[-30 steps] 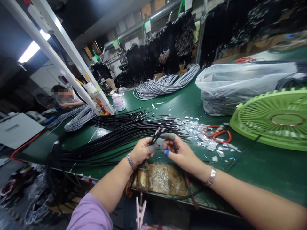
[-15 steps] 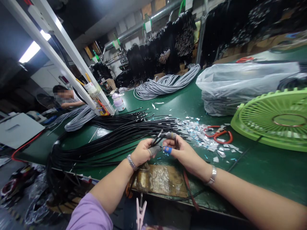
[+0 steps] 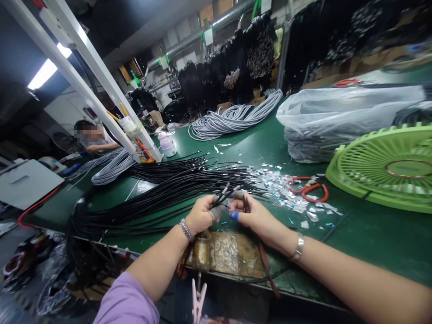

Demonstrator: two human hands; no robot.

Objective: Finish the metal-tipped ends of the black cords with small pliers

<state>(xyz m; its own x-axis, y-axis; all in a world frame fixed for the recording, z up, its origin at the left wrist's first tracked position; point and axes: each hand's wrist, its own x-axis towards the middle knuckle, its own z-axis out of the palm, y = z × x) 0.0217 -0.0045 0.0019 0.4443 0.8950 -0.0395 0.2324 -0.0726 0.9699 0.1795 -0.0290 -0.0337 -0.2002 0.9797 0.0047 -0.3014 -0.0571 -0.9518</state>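
At a green desk, the left hand and the right hand meet over the near edge, both closed on the ends of a few black cables pinched between thumb and fingertips, which wear grey and blue finger covers. The gripped ends stand up just above and between the two hands, while the rest of the black cable bundle fans away to the left of the left hand and loops down off the desk edge. Just beyond the right hand lies a scatter of silver and blue scraps, and past those, further to its right, red-handled scissors rest on the desk. A green fan lies flat well to the right of the right hand, with a clear plastic bag behind it. Directly below both hands a taped brown pad covers the desk edge. Far beyond the hands sits a coil of grey cable; well off to the left, another person sits at the desk.
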